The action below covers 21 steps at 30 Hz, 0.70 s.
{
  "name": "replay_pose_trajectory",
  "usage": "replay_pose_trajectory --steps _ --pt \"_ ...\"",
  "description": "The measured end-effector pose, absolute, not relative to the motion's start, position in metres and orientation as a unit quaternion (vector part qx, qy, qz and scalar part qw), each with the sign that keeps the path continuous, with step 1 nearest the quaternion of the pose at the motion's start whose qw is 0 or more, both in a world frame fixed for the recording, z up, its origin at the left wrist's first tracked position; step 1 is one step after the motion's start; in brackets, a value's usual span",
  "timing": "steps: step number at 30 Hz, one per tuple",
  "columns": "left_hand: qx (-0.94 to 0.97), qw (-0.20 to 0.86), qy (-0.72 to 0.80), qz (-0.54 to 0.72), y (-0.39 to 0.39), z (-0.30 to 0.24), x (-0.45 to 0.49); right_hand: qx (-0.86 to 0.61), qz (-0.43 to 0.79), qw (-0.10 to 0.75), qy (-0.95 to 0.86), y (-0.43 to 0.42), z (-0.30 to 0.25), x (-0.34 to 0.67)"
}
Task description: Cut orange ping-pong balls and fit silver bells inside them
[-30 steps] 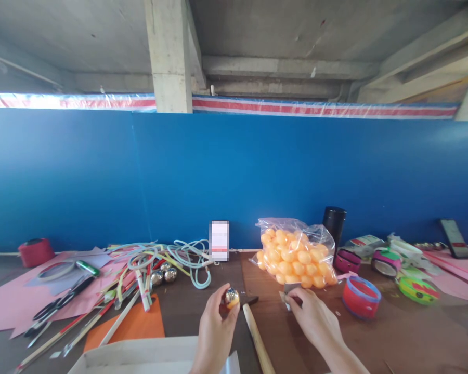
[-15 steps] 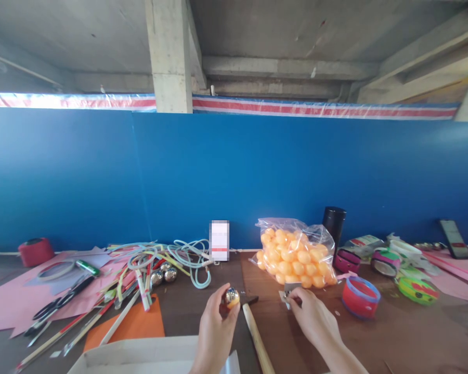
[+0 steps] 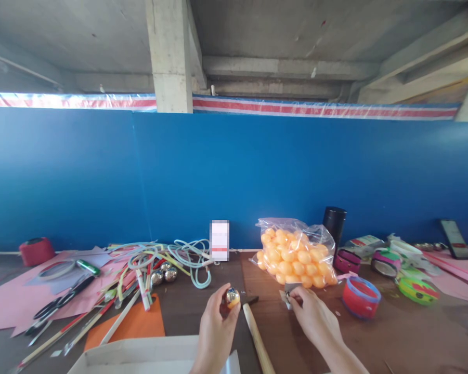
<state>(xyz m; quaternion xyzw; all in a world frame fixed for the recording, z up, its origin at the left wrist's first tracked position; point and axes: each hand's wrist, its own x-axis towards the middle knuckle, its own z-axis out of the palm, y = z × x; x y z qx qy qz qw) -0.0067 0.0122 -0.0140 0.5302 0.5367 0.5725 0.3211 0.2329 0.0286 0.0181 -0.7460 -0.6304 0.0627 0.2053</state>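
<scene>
Between the thumb and fingers of my left hand [image 3: 217,327] is a shiny metal ball [image 3: 232,297], raised above the tabletop. My right hand [image 3: 315,319] has its thumb and fingertips pinched together beside a small grey-and-white piece [image 3: 287,298]. Something small and silvery shows at those fingertips, too small to make out. A hammer [image 3: 259,340] with a pale wooden handle and dark head lies between my hands. Just beyond my right hand rests a clear plastic bag of orange balls [image 3: 296,257]. Below my left hand is a white open box [image 3: 140,353], partly cut off by the frame.
Several metal balls [image 3: 170,274] sit by tangled pale ropes [image 3: 187,254] at left, near scissors [image 3: 49,309] and orange paper [image 3: 136,327]. A red-and-blue tape roll [image 3: 361,297] and a black cylinder [image 3: 334,223] stand at right. A blue panel [image 3: 234,171] borders the back.
Almost nothing differs. My right hand has shifted very slightly, its fingertips still pinched; my left hand keeps the metal ball in the same place.
</scene>
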Motion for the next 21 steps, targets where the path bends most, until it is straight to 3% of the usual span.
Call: replay_pose_trajectory --steps 21 --pt "0.537 0.314 0.542 0.565 0.0113 -0.0127 -0.006 -0.757 0.036 0.178 -0.628 0.0302 0.0226 0.227"
